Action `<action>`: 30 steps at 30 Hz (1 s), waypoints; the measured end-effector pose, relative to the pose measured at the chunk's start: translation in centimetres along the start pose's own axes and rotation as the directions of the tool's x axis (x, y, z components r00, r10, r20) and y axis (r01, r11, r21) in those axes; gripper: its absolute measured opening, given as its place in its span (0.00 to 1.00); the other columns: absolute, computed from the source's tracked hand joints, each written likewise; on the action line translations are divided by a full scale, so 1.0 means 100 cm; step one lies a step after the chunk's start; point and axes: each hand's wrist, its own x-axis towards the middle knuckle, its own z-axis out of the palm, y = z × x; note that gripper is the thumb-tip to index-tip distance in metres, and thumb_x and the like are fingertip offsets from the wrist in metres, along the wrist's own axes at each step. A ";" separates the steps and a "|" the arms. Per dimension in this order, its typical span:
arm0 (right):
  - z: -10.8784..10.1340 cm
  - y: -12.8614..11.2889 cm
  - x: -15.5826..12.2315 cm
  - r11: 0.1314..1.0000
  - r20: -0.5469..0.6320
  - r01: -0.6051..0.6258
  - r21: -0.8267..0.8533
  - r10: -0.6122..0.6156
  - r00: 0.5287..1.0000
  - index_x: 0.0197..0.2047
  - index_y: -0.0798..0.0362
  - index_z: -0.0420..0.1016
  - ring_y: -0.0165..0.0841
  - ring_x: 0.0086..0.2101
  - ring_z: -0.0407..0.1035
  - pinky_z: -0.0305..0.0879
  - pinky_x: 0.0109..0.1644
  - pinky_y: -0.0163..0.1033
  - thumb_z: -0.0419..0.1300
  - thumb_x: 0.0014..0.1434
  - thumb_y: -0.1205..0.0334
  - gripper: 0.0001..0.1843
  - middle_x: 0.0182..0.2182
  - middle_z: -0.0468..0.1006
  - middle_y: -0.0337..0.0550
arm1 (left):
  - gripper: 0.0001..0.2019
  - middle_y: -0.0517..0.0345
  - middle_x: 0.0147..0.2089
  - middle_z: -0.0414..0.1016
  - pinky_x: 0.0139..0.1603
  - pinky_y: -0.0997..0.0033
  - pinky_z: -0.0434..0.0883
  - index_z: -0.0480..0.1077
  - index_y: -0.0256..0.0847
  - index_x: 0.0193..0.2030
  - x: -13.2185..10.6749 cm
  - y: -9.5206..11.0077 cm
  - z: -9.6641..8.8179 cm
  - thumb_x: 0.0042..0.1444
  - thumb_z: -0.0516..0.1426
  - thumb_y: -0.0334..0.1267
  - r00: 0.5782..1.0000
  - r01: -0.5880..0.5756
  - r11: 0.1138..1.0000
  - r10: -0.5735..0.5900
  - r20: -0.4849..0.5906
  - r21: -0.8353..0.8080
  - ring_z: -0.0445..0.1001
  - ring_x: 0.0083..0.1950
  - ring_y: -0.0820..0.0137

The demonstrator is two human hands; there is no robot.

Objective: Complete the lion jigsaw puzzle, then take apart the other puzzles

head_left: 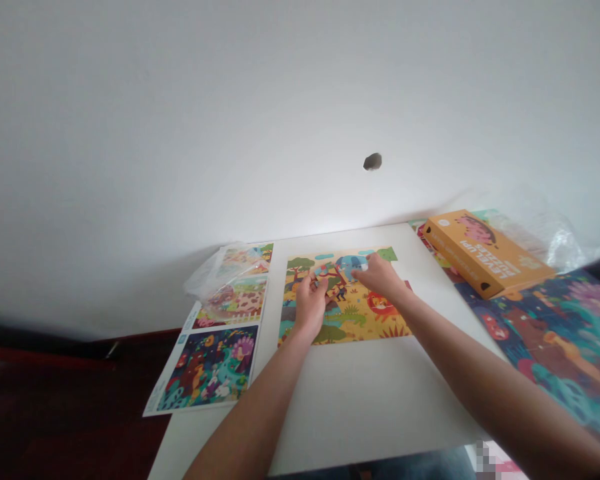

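Observation:
On the white table lies a jigsaw puzzle (350, 320) with a yellow savanna scene: a blue elephant, a lion, trees and a crocodile. My left hand (310, 305) is over its left middle part, with thumb and fingers curled around what looks like a puzzle piece (325, 270) with a red and blue figure. My right hand (383, 277) is over the upper right part, beside the elephant. Its fingers are closed in a pinch, and what they hold, if anything, is hidden. White tabletop shows at the puzzle's right edge, below the green corner.
Left of the puzzle lies a printed picture sheet (210, 363), partly under a clear plastic bag (220, 277). To the right, an orange puzzle box (490, 253) rests on a dark assembled puzzle (555, 347), near more clear plastic (535, 227). A white wall (280, 133) with a hole stands behind.

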 end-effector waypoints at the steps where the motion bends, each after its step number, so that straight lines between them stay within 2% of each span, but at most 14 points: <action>1: 0.002 -0.002 0.004 1.000 0.025 0.011 -0.011 -0.010 1.000 0.37 0.55 0.75 0.43 0.33 0.73 0.61 0.31 0.39 0.65 0.46 0.54 0.17 0.28 0.78 0.52 | 0.18 0.69 0.26 0.60 0.30 0.70 0.76 0.65 0.42 0.40 0.000 0.001 0.000 0.47 0.66 0.44 1.000 0.025 1.000 -0.025 0.006 0.001 0.69 0.23 0.77; 3: 0.007 -0.006 0.010 0.999 0.057 0.038 -0.010 -0.038 0.998 0.24 0.52 0.72 0.39 0.26 0.70 0.57 0.26 0.37 0.67 0.43 0.53 0.12 0.21 0.74 0.47 | 0.17 0.67 0.28 0.64 0.32 0.68 0.76 0.65 0.42 0.40 0.000 0.003 0.000 0.47 0.66 0.42 0.998 0.065 0.998 -0.064 0.010 -0.019 0.72 0.26 0.75; 5: 0.013 -0.007 0.012 0.997 0.052 0.059 0.040 -0.061 0.997 0.16 0.50 0.66 0.33 0.19 0.65 0.52 0.23 0.36 0.67 0.40 0.53 0.16 0.14 0.68 0.40 | 0.17 0.63 0.31 0.69 0.35 0.66 0.77 0.65 0.42 0.39 -0.001 0.005 0.000 0.47 0.66 0.40 0.996 0.090 0.994 -0.088 0.022 -0.066 0.75 0.30 0.72; 7: 0.015 -0.004 0.014 0.991 0.019 0.070 0.113 -0.072 0.997 0.12 0.50 0.60 0.29 0.16 0.59 0.49 0.21 0.34 0.66 0.42 0.53 0.20 0.10 0.61 0.36 | 0.16 0.60 0.33 0.72 0.38 0.64 0.77 0.65 0.42 0.38 -0.001 0.007 0.000 0.47 0.66 0.39 0.996 0.088 0.989 -0.084 0.042 -0.120 0.75 0.32 0.72; 11: 0.010 0.005 0.009 0.966 -0.083 0.096 0.239 -0.078 0.993 0.18 0.51 0.63 0.28 0.18 0.58 0.49 0.22 0.34 0.55 0.56 0.50 0.20 0.14 0.64 0.37 | 0.16 0.66 0.30 0.70 0.42 0.65 0.77 0.65 0.41 0.37 0.000 0.010 -0.002 0.46 0.67 0.37 0.999 0.041 0.982 -0.036 0.032 -0.186 0.69 0.27 0.79; 14: 0.010 0.002 -0.004 0.879 -0.045 0.247 0.407 -0.251 0.967 0.25 0.51 0.66 0.28 0.21 0.58 0.52 0.25 0.34 0.53 0.60 0.48 0.19 0.18 0.65 0.35 | 0.15 0.64 0.31 0.71 0.42 0.66 0.77 0.67 0.40 0.38 -0.001 0.014 -0.001 0.48 0.67 0.41 0.990 0.088 0.980 -0.066 0.123 -0.180 0.71 0.28 0.78; 17: 0.017 -0.010 -0.016 0.843 -0.020 0.399 0.361 -0.421 0.907 0.25 0.51 0.66 0.29 0.24 0.59 0.55 0.30 0.35 0.58 0.58 0.47 0.18 0.21 0.66 0.35 | 0.17 0.56 0.41 0.76 0.42 0.67 0.76 0.70 0.41 0.44 -0.004 0.018 0.000 0.52 0.65 0.47 0.969 0.074 0.988 -0.039 0.246 -0.135 0.76 0.38 0.70; 19: 0.020 -0.013 -0.018 0.843 -0.097 0.459 0.281 -0.452 0.887 0.29 0.51 0.69 0.32 0.29 0.64 0.60 0.36 0.37 0.57 0.59 0.48 0.15 0.26 0.71 0.39 | 0.20 0.54 0.45 0.77 0.42 0.68 0.76 0.70 0.42 0.48 -0.007 0.020 0.001 0.50 0.66 0.45 0.962 0.019 0.995 0.009 0.273 -0.102 0.77 0.43 0.67; 21: 0.019 -0.007 -0.013 0.914 -0.227 0.376 0.152 -0.338 0.914 0.39 0.52 0.73 0.38 0.40 0.67 0.61 0.46 0.42 0.54 0.61 0.50 0.15 0.37 0.75 0.48 | 0.22 0.53 0.46 0.77 0.42 0.68 0.76 0.70 0.43 0.49 -0.009 0.020 0.001 0.48 0.68 0.43 0.963 0.014 0.997 0.007 0.268 -0.079 0.78 0.44 0.66; 23: 0.015 0.006 -0.002 0.994 -0.367 0.108 0.000 -0.100 0.925 0.51 0.56 0.71 0.49 0.49 0.64 0.57 0.53 0.51 0.55 0.61 0.50 0.22 0.48 0.71 0.60 | 0.21 0.53 0.45 0.78 0.41 0.67 0.76 0.70 0.42 0.48 -0.009 0.020 0.001 0.48 0.68 0.43 0.968 0.057 0.996 -0.037 0.247 -0.071 0.79 0.43 0.65; 24: 0.012 0.014 0.004 0.998 -0.404 -0.033 -0.057 0.007 0.915 0.55 0.59 0.69 0.54 0.52 0.61 0.55 0.54 0.55 0.57 0.59 0.49 0.27 0.52 0.69 0.65 | 0.21 0.53 0.44 0.78 0.41 0.66 0.77 0.70 0.41 0.47 -0.009 0.020 0.001 0.48 0.68 0.43 0.971 0.076 0.994 -0.057 0.232 -0.073 0.79 0.42 0.66; 25: 0.010 0.022 0.011 0.989 -0.395 -0.114 -0.098 0.067 0.916 0.58 0.60 0.67 0.57 0.54 0.59 0.53 0.55 0.58 0.58 0.57 0.49 0.31 0.53 0.67 0.68 | 0.21 0.53 0.44 0.78 0.41 0.65 0.77 0.70 0.41 0.46 -0.009 0.020 0.001 0.47 0.68 0.43 0.973 0.089 0.993 -0.070 0.219 -0.079 0.79 0.41 0.66; 28: 0.006 0.040 0.027 0.983 -0.271 -0.115 -0.140 0.074 0.960 0.62 0.56 0.64 0.58 0.56 0.58 0.52 0.56 0.59 0.61 0.54 0.48 0.36 0.56 0.67 0.64 | 0.21 0.54 0.45 0.78 0.44 0.63 0.77 0.68 0.42 0.46 -0.007 0.019 -0.001 0.48 0.68 0.43 0.975 0.098 0.989 -0.073 0.212 -0.108 0.80 0.42 0.66; 30: 0.006 0.045 0.035 0.989 -0.248 -0.121 -0.087 0.097 0.964 0.63 0.52 0.64 0.55 0.56 0.60 0.52 0.56 0.59 0.62 0.53 0.50 0.36 0.56 0.68 0.60 | 0.21 0.55 0.45 0.78 0.44 0.61 0.77 0.67 0.44 0.48 -0.007 0.018 -0.003 0.48 0.68 0.43 0.973 0.101 0.988 -0.073 0.219 -0.120 0.80 0.42 0.65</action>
